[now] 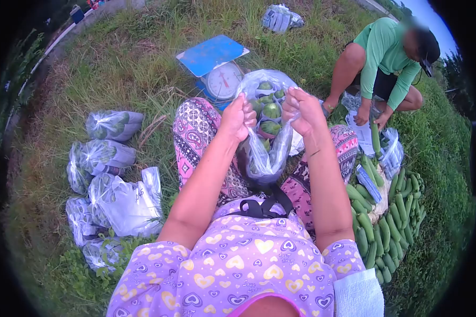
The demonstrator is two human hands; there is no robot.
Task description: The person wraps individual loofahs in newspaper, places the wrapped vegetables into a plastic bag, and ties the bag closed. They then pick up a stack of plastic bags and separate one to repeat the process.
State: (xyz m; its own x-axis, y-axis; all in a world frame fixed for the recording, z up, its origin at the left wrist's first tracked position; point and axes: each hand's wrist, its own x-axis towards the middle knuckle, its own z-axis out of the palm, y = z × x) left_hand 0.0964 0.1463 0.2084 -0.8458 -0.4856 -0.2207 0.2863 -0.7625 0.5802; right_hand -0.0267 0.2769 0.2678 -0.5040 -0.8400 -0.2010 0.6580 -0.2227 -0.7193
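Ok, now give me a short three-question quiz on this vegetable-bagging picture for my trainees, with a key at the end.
1. True or false: the left hand and the right hand both pinch the mouth of the clear bag.
2. Where do the filled bags lie? A on a table; B on the grass at the person's left; C in a basket.
3. Fill in: the platform of the scale behind the clear bag is ___ in colour.
Key: 1 true; 2 B; 3 blue.
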